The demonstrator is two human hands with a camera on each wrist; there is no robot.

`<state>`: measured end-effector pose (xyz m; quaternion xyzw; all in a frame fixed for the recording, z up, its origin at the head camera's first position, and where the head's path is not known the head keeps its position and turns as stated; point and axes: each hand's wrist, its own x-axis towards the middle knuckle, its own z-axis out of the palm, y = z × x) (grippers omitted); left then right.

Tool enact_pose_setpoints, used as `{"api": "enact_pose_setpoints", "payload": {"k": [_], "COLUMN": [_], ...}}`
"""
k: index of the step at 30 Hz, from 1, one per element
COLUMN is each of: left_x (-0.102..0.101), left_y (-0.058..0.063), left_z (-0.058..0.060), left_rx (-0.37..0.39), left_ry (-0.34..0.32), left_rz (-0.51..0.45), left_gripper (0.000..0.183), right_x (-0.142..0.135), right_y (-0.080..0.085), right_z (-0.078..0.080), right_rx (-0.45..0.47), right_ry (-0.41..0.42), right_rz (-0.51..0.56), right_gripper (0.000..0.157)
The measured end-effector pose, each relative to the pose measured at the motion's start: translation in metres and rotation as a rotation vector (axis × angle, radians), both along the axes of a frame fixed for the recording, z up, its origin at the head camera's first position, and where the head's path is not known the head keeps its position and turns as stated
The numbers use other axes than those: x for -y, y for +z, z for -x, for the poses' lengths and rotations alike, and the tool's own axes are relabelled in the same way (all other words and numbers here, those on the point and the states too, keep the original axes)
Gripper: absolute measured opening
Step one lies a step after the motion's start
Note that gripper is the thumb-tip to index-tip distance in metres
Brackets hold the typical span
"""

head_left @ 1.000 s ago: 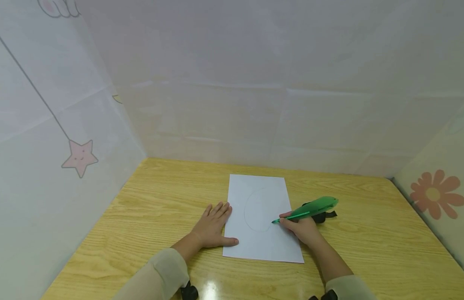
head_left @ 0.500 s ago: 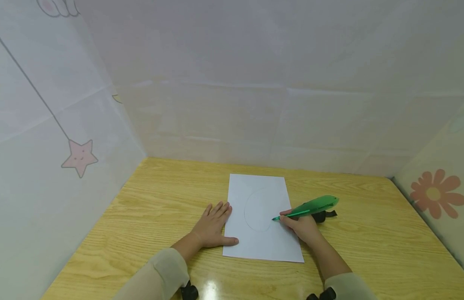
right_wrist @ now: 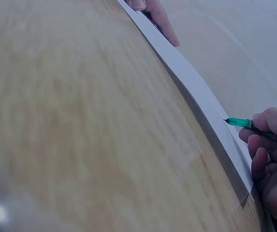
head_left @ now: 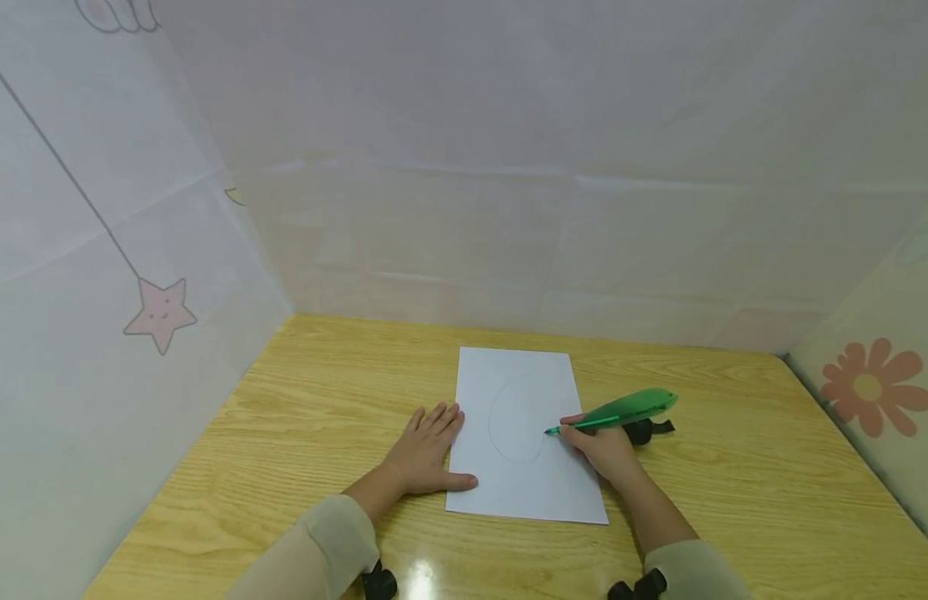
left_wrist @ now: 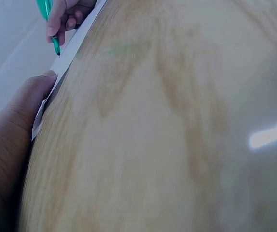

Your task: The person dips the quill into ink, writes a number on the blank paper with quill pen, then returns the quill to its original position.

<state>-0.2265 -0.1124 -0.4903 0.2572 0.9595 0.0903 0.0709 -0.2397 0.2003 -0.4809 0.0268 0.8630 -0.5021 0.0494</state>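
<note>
A sheet of white paper (head_left: pixel 525 496) lies on the table with a thin, egg-shaped pencil-like line on it, unclosed at the upper right. My left hand (head_left: pixel 428 457) rests flat, fingers spread, on the paper's left edge; its thumb lies on the sheet, as the left wrist view also shows. In my right hand (head_left: pixel 612 454) I pinch a green pen (head_left: pixel 634 406) with a broad leaf-like top. The pen's dark tip meets the paper at the right side of the outline. In the right wrist view the pen (right_wrist: pixel 240 122) sits between thumb and fingers, the others curled.
The wooden table (head_left: pixel 321 400) stretches out on both sides of the sheet. A black object (head_left: pixel 639 432) with a short strap lies partly hidden behind my right hand. Pale printed cloth (head_left: pixel 524 233) hangs behind and at both sides. Black devices (head_left: pixel 378 583) sit at the wrists.
The pen tip has moved slightly up the page, away from me, and the line's lower right part has grown longer. My left hand and the paper stay in place.
</note>
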Motion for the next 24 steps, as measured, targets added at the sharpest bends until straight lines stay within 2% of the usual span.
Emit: {"api": "enact_pose_setpoints", "payload": {"k": [10, 24], "left_x": [-0.001, 0.0], "left_y": [-0.004, -0.003], "left_z": [0.001, 0.001], "left_rx": [0.023, -0.003], "left_ry": [0.013, 0.006], "left_rz": [-0.021, -0.003], "left_gripper": [0.107, 0.107], "right_x": [0.001, 0.005], "right_y": [-0.005, -0.006], "right_z": [0.006, 0.013], "right_rx": [0.005, -0.034], "right_ry": [-0.016, -0.028], "right_rz": [-0.015, -0.008], "right_gripper": [0.03, 0.029]}}
